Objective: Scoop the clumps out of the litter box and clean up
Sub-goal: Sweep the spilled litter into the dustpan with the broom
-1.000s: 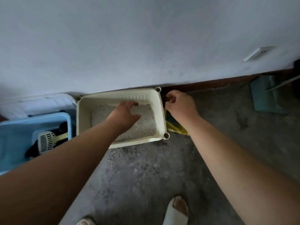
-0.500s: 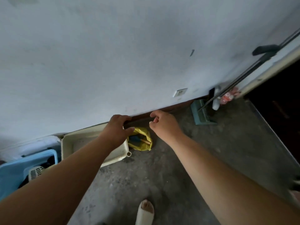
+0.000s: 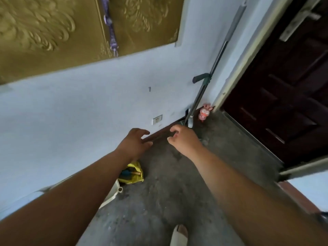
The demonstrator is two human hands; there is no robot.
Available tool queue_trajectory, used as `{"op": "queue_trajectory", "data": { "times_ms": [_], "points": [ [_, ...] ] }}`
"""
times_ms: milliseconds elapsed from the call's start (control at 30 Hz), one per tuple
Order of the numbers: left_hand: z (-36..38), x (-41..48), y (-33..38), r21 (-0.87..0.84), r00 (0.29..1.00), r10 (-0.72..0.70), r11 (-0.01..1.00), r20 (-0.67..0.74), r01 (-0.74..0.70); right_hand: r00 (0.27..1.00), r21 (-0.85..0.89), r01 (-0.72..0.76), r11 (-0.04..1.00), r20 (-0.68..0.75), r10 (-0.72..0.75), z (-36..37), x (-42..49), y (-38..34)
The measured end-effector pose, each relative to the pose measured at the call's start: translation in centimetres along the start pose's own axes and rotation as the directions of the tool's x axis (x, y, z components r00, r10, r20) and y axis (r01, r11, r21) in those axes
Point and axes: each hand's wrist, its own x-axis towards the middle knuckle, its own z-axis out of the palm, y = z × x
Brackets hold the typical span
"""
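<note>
Reach toward the long-handled tool [image 3: 207, 79] leaning on the wall beside the dark door [image 3: 284, 96]. Its pole runs steeply up and to the right from a foot at the skirting. That foot lies just beyond the right hand [image 3: 182, 139] and is partly hidden by it.

The right hand is the nearer one, with fingers loosely curled, holding nothing, not yet on the pole. The left hand [image 3: 134, 142] is level with it and further left, fingers spread, also empty.

Only a cream corner of the litter box [image 3: 115, 192] shows, low left under the left forearm and well behind both hands. The yellow bag [image 3: 132, 178] lies just beside it.

Judgement: this is the clean-up step, fetching a sweeping tool — the right hand looks best placed to grasp the pole low down, across its axis. Broom or dustpan cannot be told.
</note>
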Motion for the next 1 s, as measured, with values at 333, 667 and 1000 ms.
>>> {"op": "queue_trajectory", "data": {
  "times_ms": [333, 667, 1000],
  "points": [
    [7.3, 9.0, 18.1, -0.035, 0.999, 0.033, 0.999, -0.002, -0.033, 1.0, -0.066, 0.003, 0.998, -0.007, -0.003, -20.7, 5.2, 11.5],
    [6.7, 21.5, 27.8, 0.015, 0.992, 0.068, 0.998, -0.104, -0.067, 0.998, 0.005, 0.055, 0.998, -0.013, -0.055, -30.5, 16.4, 13.8],
    [6.3, 38.0, 28.8, 0.28, 1.0, -0.026, 0.96, 0.0, 0.025, 0.996, 0.001, 0.006, 1.0, -0.088, -0.006, -33.6, 31.0, 13.4]
  ]
}}
